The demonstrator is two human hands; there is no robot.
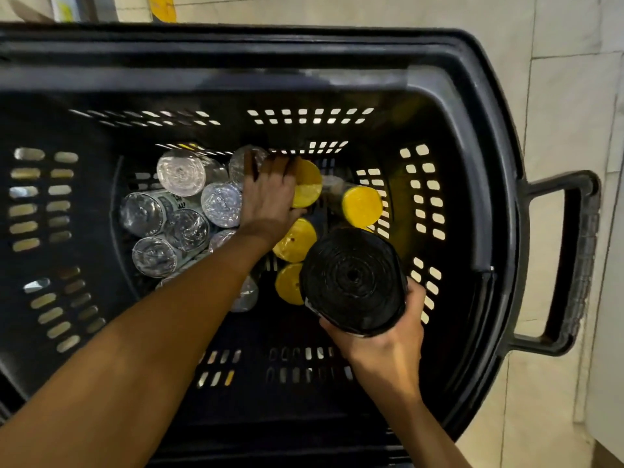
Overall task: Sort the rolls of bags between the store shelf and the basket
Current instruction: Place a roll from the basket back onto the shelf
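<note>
Tile floor (567,113) under black basket (236,55): right hand (388,346) grips black roll (353,282) upright at near-right, while left hand (270,194), farther in, curls fingers over yellow roll (307,187) standing on end, clear rolls (182,172) just left.

The basket (472,130) is moulded black plastic, perforated, with a smooth, slightly glossy rim. At the basket's left, the clear rolls (181,172) are glossy, crinkled transparent film. At its centre, the yellow rolls (362,207) show matt ends. Over its near right side, the black roll (353,282) is ribbed, faintly shiny film. Outside the basket, the floor (570,96) is smooth pale tile.
</note>
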